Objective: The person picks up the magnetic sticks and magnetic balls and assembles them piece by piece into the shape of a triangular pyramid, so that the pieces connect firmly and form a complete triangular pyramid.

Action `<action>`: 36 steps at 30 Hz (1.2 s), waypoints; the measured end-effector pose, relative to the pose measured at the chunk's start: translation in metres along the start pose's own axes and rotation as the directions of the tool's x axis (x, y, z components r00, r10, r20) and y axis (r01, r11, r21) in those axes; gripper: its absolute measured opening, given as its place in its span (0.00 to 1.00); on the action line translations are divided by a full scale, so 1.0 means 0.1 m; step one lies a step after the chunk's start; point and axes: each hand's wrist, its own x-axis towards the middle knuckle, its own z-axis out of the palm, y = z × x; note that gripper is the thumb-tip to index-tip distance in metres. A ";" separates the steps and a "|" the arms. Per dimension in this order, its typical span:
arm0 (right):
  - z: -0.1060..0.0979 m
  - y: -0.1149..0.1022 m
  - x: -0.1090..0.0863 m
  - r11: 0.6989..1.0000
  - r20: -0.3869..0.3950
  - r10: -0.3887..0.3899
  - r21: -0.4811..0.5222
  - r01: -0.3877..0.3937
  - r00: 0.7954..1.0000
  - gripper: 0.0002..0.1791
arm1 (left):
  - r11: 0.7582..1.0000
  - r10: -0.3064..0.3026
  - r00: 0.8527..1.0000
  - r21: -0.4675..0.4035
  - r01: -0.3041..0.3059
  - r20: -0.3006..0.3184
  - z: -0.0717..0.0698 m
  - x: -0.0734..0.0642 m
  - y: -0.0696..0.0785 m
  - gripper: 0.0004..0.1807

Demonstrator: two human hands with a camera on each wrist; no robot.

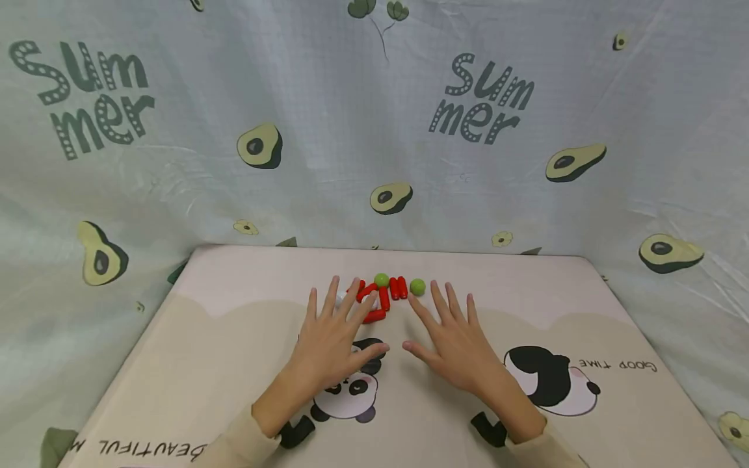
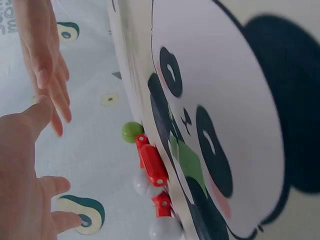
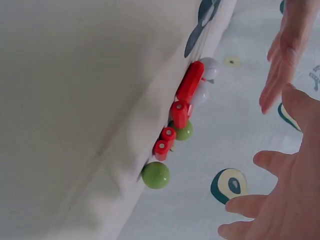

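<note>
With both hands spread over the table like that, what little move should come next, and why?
Probably lower the right hand toward the rightmost green ball. That hand is open and holds nothing, its index fingertip appears close to the ball in the head view, and the ball sits at the end of the group, beside two red pieces.

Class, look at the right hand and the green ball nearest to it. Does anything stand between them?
Nothing visible does. The right hand is spread near the green ball, with clear space between in the right wrist view. The closest red pieces lie left of the ball in the head view.
</note>
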 end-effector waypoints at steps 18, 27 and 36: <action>0.02 0.15 0.26 0.998 0.078 0.016 0.059 -0.020 0.997 0.43 | 0.993 -0.070 0.996 -0.090 0.075 0.050 0.08 0.22 -0.33 0.48; -0.01 0.25 0.47 0.987 0.119 0.024 0.156 -0.042 0.993 0.42 | 0.971 -0.104 0.993 -0.210 0.115 0.060 0.16 0.34 -0.56 0.47; 0.06 0.39 0.73 0.968 0.176 0.044 0.234 -0.085 0.983 0.43 | 0.973 -0.092 0.994 -0.206 0.101 0.054 0.19 0.48 -0.65 0.46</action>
